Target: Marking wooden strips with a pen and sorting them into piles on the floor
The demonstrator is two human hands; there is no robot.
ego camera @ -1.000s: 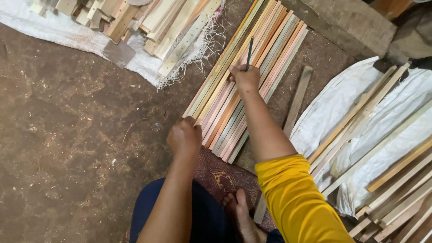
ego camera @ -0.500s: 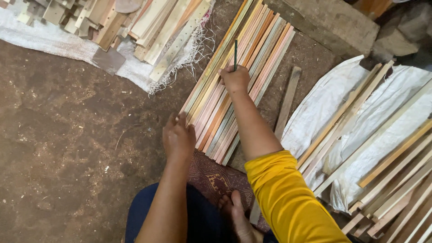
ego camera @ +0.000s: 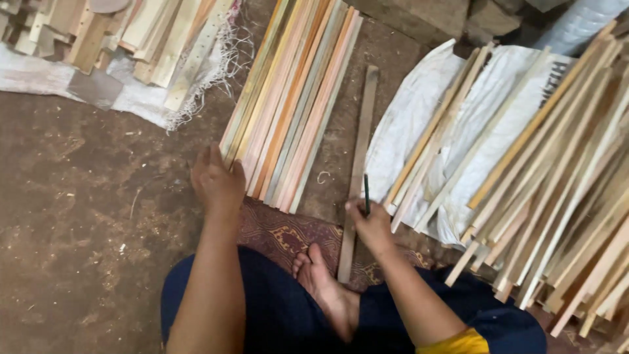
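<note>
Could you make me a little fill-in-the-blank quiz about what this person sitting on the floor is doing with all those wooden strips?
1. The right hand holds a thin dark ____ upright.
2. The left hand rests on the near end of the row of coloured ____.
3. A single loose wooden slat lies between that row and the white ____.
4. The person's bare ____ rests on the patterned mat.

Missing words: pencil; strips; sack; foot
</note>
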